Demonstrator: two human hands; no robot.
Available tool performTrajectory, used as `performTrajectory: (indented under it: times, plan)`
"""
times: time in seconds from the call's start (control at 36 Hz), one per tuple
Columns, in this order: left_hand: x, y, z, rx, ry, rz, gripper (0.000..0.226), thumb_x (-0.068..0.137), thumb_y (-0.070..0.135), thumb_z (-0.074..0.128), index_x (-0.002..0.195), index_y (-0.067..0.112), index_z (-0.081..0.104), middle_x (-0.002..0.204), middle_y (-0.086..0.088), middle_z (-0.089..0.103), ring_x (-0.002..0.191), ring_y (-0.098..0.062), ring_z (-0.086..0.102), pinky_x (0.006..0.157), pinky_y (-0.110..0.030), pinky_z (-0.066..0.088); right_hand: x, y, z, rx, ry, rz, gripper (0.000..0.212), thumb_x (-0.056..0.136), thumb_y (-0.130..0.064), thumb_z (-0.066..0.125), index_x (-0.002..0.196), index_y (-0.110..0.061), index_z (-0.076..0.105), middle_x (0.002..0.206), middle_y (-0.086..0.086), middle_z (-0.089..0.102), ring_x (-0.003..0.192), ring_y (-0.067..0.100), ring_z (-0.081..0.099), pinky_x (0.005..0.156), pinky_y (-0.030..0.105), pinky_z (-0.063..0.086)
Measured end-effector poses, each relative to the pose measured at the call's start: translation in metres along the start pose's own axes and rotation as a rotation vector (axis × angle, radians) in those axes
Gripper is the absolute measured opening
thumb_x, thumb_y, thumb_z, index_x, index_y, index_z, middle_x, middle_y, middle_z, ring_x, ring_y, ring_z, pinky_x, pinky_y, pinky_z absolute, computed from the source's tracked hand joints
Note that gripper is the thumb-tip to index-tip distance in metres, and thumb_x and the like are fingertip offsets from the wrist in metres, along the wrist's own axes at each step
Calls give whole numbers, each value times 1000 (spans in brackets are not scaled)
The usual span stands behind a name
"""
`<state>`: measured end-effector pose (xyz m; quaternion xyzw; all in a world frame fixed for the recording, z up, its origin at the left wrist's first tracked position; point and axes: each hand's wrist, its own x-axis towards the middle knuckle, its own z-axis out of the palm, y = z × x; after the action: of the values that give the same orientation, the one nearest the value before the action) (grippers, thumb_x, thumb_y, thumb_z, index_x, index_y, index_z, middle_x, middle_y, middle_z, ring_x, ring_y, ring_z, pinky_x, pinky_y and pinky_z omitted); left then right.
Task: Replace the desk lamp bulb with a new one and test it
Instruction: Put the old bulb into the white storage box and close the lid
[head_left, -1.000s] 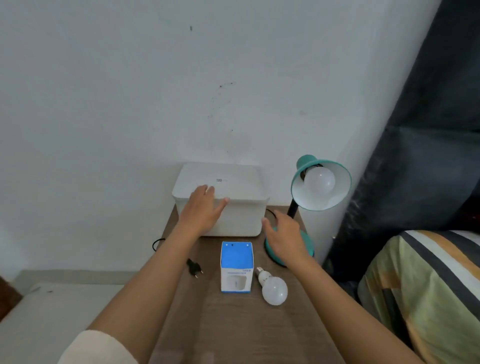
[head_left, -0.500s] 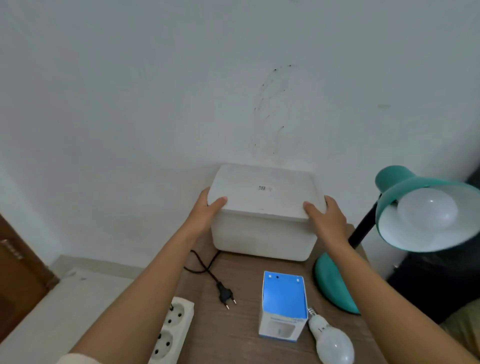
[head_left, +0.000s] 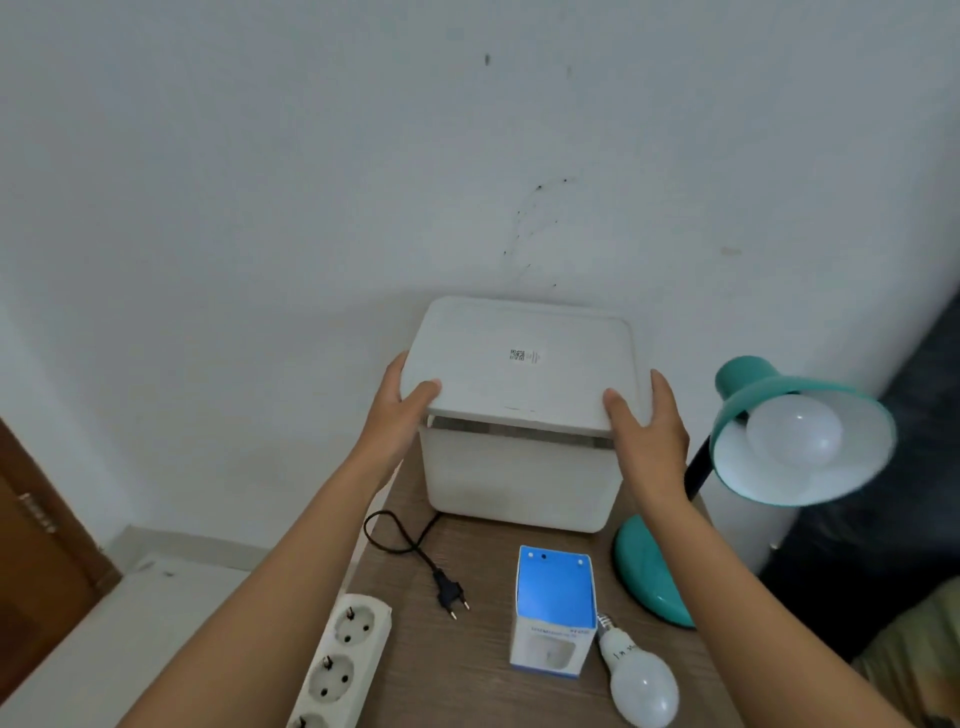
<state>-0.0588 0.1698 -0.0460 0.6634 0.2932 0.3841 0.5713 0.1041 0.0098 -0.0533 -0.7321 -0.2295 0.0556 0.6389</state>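
A teal desk lamp (head_left: 649, 577) stands at the table's right edge, its shade tilted toward me with a white bulb (head_left: 795, 434) screwed in. A loose white bulb (head_left: 644, 688) lies on the wood beside a blue-and-white bulb box (head_left: 553, 608). The lamp's black plug (head_left: 449, 595) rests unplugged near a white power strip (head_left: 337, 660). My left hand (head_left: 402, 421) and my right hand (head_left: 647, 431) grip the two sides of the white lid (head_left: 524, 364) of a white storage box (head_left: 514, 483); the lid's front edge is raised off the box.
The small wooden table (head_left: 467, 686) stands against a white wall. A brown door is at the far left. Dark fabric and a striped cushion lie at the right.
My right hand left the lamp base and joined the left on the box lid. The lid's front edge has come up off the box. My head moved closer and leftward.
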Motion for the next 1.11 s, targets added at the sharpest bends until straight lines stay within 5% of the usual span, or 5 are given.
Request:
performTrajectory:
  times: [0.22,0.39,0.61,0.92,1.11]
  plan:
    - [-94,23,-31,60,-21,45,40,97,17,46,134,27,37,110,21,52,94,12,49,68,1,43,-81,-23,-38,98,4,6,65,84,-25,67,141,-15,38,145,2,44,133,19,42,113,34,31]
    - [-183,16,-47,44,-32,-9,44,96,16,47,138,22,35,123,8,51,114,-9,49,81,-10,41,-163,-16,-74,63,-35,-50,39,84,-16,66,122,-15,58,110,-1,66,103,18,61,82,21,47]
    - [-287,-41,-55,178,-37,-222,54,95,25,49,144,21,28,144,-3,39,132,-23,38,106,-35,34,-265,39,-106,-5,-31,75,54,81,-21,70,132,-15,51,124,4,61,107,19,59,90,36,51]
    - [-347,-81,-45,270,-60,-337,47,94,9,50,139,8,35,132,-5,46,117,-11,40,92,-15,27,-318,103,-134,-194,-102,206,44,80,-25,70,122,-15,59,117,6,65,103,19,58,89,34,47]
    - [-347,-93,-41,296,-46,-286,44,95,14,50,137,12,37,125,5,45,114,-7,39,96,-22,29,-309,107,-133,-325,-166,163,45,83,-27,67,124,-12,58,117,9,61,97,14,49,84,27,39]
